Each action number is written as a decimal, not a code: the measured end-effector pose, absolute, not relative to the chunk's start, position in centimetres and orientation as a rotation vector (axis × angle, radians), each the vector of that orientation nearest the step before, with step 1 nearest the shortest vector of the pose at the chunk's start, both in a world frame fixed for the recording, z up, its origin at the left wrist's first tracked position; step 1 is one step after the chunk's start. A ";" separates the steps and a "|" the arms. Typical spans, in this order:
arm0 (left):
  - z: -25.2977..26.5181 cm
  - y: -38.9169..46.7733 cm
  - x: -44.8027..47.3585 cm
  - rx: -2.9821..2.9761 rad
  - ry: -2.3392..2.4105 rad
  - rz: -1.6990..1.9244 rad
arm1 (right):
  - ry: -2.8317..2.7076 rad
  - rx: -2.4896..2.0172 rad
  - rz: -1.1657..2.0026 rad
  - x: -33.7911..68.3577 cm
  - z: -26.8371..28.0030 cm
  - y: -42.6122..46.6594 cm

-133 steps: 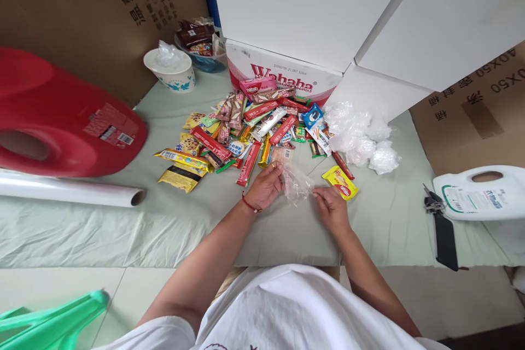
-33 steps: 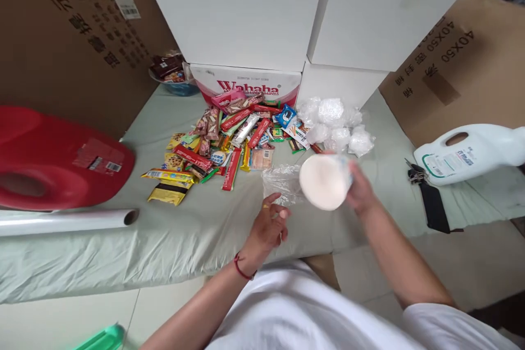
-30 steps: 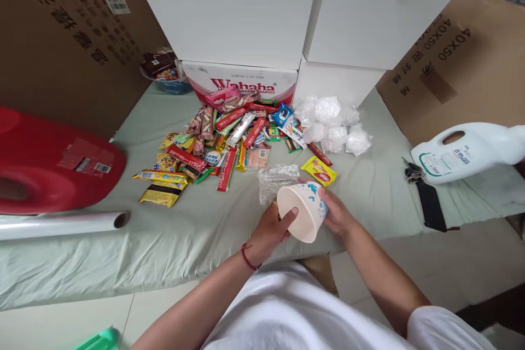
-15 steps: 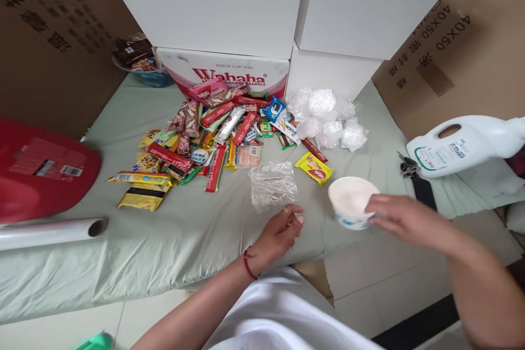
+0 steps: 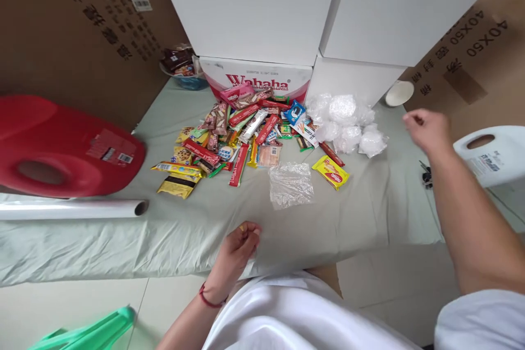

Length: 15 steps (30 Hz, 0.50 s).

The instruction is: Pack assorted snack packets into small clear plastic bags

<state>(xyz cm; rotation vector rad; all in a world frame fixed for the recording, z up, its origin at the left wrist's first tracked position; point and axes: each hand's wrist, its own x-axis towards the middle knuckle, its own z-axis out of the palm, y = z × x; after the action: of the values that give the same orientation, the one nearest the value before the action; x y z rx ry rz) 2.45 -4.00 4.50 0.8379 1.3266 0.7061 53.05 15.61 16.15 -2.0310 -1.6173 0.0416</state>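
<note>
Near the front edge of the cloth, my left hand rests with its fingers curled in and nothing visible in them. My right hand hovers at the right with curled fingers, apart from the white paper bowl. That bowl stands in the back right corner beside a cardboard box. Ahead of my left hand lies a crumpled sheet of clear plastic wrap. To the right of the wrap is a yellow snack packet. Several clear-wrapped bundles are heaped farther back.
A pile of packaged snack bars spreads before the Wahaha carton. On the left lie a red jug and a roll of film. A white jug and keys are at the right. A blue bowl holds more snacks.
My right hand has carried the paper bowl to the back right corner and let go of it. My left hand has drawn back, away from the plastic wrap. The view has shifted.
</note>
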 end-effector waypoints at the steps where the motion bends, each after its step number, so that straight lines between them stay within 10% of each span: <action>1: 4.7 -4.0 1.6 0.824 1.355 0.742 | -1.627 -2.005 0.074 51.2 14.6 13.5; 15: 6.0 19.4 -10.9 1.380 2.002 1.118 | -1.980 -1.783 -0.002 36.0 -1.9 -9.6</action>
<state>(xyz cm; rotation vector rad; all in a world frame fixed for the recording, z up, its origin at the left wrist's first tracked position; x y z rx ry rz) -10.94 19.45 6.04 1.3796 2.0024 1.1179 35.96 -9.62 -1.91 -1.7829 -1.9796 -0.0021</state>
